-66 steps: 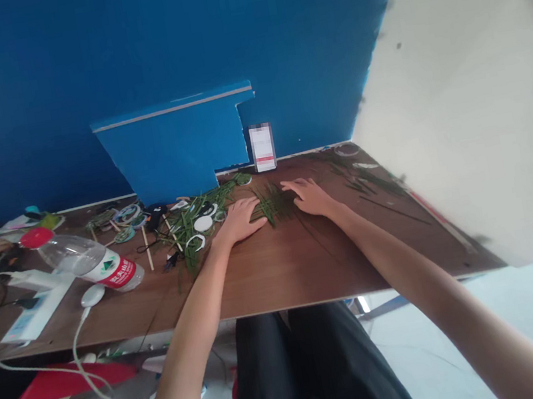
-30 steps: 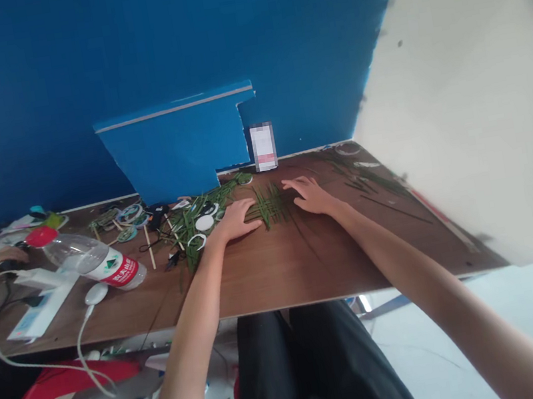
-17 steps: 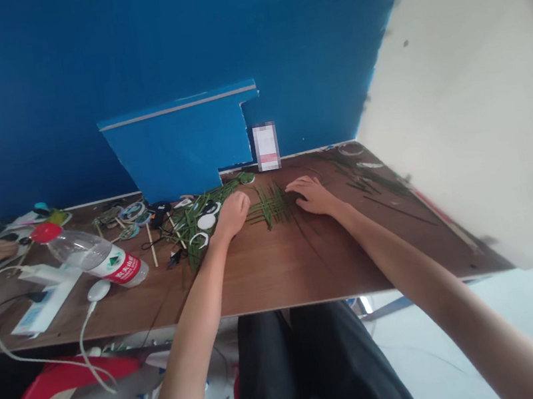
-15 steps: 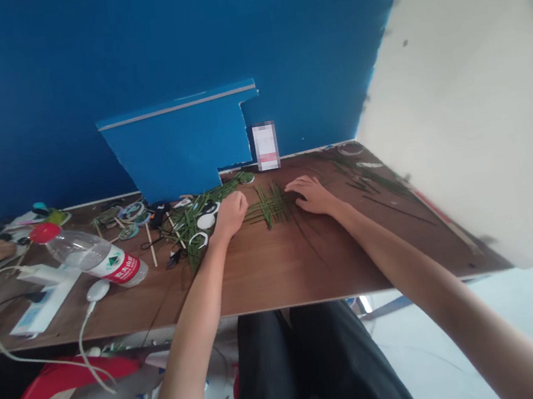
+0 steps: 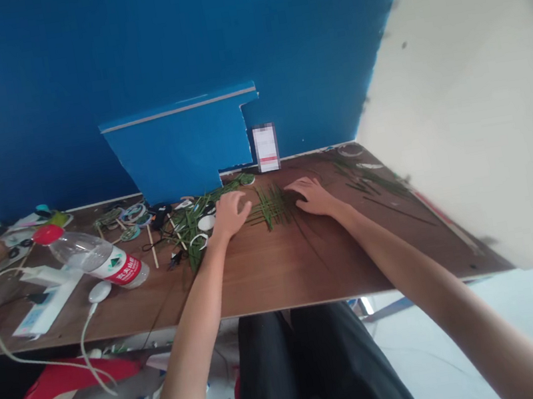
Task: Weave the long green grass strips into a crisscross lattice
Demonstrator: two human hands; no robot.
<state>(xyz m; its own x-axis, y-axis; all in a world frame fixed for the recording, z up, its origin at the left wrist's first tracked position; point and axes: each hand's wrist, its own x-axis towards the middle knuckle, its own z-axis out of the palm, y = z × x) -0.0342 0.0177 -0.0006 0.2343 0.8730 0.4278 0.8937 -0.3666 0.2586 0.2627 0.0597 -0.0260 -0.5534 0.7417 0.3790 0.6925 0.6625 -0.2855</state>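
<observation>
Crosswise, green strips lie flat between left hand and right hand.

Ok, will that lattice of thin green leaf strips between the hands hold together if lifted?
Probably not: the lattice of thin green leaf strips looks loosely crossed, ends splayed, so it would likely sag and shed strips. It looks thin and light; a push may scatter it. The left hand and right hand rest at its sides.

The woven strips lie on the table, between both hands.
</observation>
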